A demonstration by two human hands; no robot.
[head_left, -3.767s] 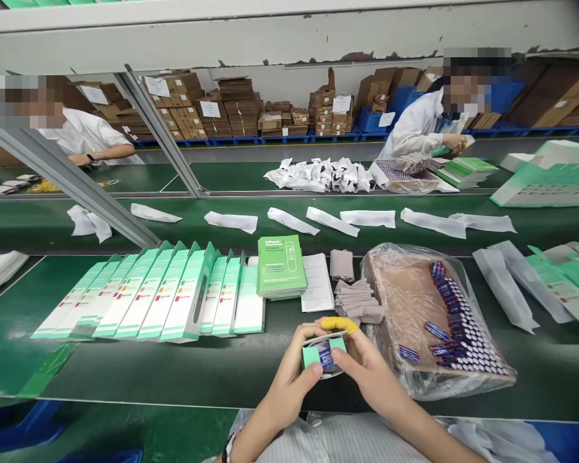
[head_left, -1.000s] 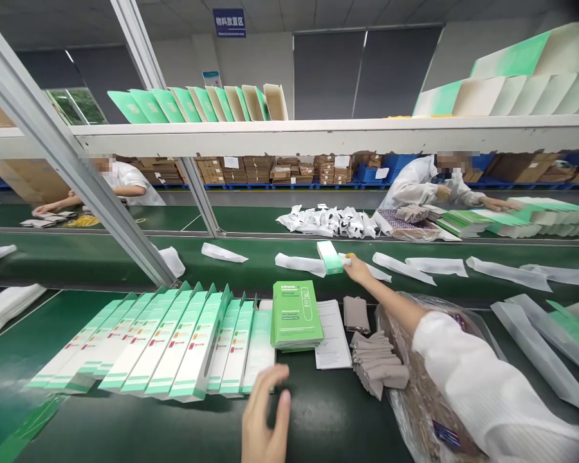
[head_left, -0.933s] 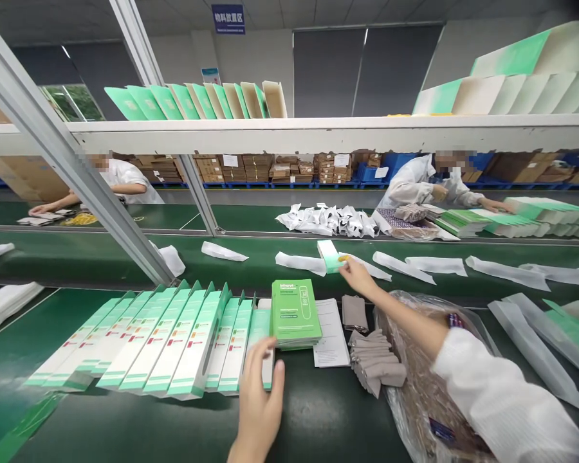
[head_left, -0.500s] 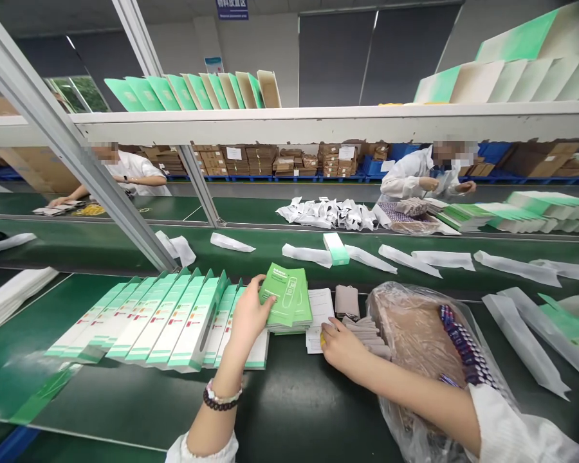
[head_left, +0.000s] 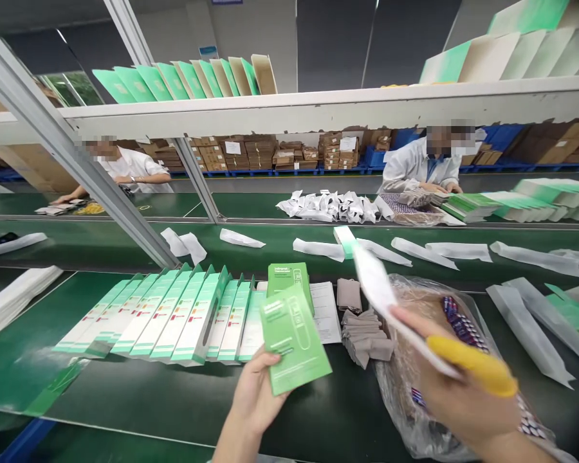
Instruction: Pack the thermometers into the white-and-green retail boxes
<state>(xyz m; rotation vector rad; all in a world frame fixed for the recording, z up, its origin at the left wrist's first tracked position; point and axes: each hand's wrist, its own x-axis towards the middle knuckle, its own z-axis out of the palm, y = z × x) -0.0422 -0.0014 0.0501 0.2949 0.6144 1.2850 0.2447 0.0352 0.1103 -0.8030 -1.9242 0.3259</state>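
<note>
In my left hand [head_left: 255, 393] is a green booklet [head_left: 295, 344], pinched at its lower left edge and tilted. Behind it, a stack of the same green booklets [head_left: 288, 272] lies on the dark belt. My right hand [head_left: 468, 402] is raised at the right, blurred by motion, with a yellow finger cover [head_left: 473, 363] on one finger. It grips a white paper sheet [head_left: 379, 276], seen nearly edge-on. White printed sheets [head_left: 326, 313] lie right of the booklet stack. Beside them are grey cloth pouches [head_left: 367, 337], several of them piled.
A row of open white-and-green boxes [head_left: 164, 315] stands at left. Under my right hand is a plastic-lined carton [head_left: 400, 386] holding striped batteries or tubes. White sleeves [head_left: 318, 249] lie along the belt beyond. A metal post [head_left: 101, 186] and a shelf [head_left: 318, 106] cross the view; two people work opposite.
My left hand has lifted a green booklet off the stack and drawn it nearer. My right hand has left the printed sheets and swung right and up with a white sheet.
</note>
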